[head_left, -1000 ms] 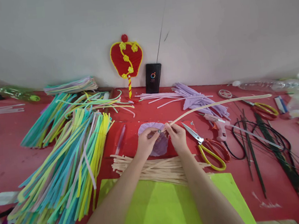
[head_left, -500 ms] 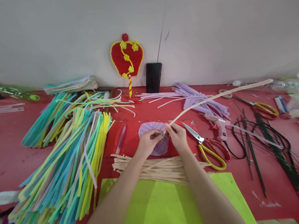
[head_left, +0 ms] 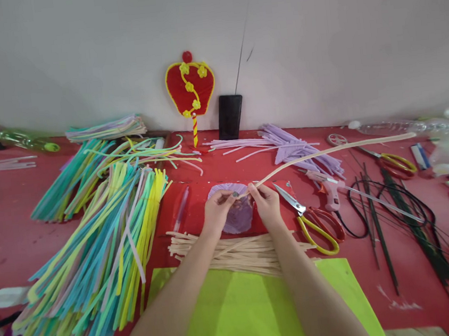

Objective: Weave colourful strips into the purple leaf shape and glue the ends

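My left hand [head_left: 219, 211] and my right hand [head_left: 266, 205] meet above a flat round lilac piece [head_left: 240, 217] on a red sheet [head_left: 191, 214]. Both pinch the near end of a long cream pipe cleaner [head_left: 327, 152], which arcs away to the right over the table. The left fingers are closed at its tip, over the lilac piece's upper edge. A bundle of cream pipe cleaners [head_left: 237, 255] lies just in front of my wrists, partly on a lime green sheet [head_left: 244, 315].
Heaps of pastel pipe cleaners [head_left: 96, 245] fill the left. Yellow-handled scissors [head_left: 310, 220], a glue gun [head_left: 331, 191], dark wires [head_left: 398, 214] and a second pair of scissors [head_left: 392, 161] lie right. Lilac pipe cleaners [head_left: 290, 150], a red fan [head_left: 191, 88] and a phone [head_left: 231, 116] stand by the wall.
The far end of the cream pipe cleaner swung up, then settled back lower. The phone screen went dark. My hands stayed over the lilac piece, fingers shifting slightly.
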Tool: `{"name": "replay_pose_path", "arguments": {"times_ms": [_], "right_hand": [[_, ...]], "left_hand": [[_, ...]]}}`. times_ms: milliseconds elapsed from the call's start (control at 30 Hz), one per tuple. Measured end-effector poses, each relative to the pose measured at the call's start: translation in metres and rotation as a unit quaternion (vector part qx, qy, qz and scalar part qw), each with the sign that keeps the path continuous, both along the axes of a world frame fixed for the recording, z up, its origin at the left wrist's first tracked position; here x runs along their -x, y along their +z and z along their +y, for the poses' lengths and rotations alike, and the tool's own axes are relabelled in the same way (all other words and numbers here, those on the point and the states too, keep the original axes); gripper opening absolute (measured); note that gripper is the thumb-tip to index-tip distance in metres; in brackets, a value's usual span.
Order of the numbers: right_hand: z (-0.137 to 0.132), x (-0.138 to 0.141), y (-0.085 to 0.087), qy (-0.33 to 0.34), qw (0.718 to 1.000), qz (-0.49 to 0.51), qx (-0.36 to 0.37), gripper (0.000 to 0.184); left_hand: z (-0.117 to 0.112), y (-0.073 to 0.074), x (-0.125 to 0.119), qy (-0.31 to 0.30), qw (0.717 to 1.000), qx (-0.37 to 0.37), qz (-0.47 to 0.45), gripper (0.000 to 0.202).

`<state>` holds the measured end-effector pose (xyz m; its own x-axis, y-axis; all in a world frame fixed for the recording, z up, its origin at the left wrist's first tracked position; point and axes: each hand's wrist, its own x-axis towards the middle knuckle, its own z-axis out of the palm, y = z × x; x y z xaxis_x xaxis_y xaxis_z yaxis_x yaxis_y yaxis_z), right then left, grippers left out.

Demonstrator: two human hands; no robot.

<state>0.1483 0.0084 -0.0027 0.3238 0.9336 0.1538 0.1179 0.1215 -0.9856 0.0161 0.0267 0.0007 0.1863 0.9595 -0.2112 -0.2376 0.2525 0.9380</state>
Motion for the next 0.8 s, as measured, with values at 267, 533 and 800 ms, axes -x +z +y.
{"name": "replay_pose_path", "arguments": {"times_ms": [267,533,800], "right_hand": [[0.0016,-0.0019,-0.0001,-0.008,1.0,-0.013,-0.004,0.036],[0.0017,-0.0001,0.0001,-0.011,0.999,0.04,0.006,0.035],[0.0034,0.0003,0.0001,0.117,0.988,0.1,0.013,0.02]], "left_hand": [[-0.0012,-0.0076,-0.0022,-0.108,0.988,-0.087,0.068,0.025],[-0.0011,-0.0018,-0.0031,-0.083,0.997,-0.004,0.004,0.036],[-0.0008,-0.0009,-0.0003,-0.085,0.995,-0.017,-0.045,0.04]]}}
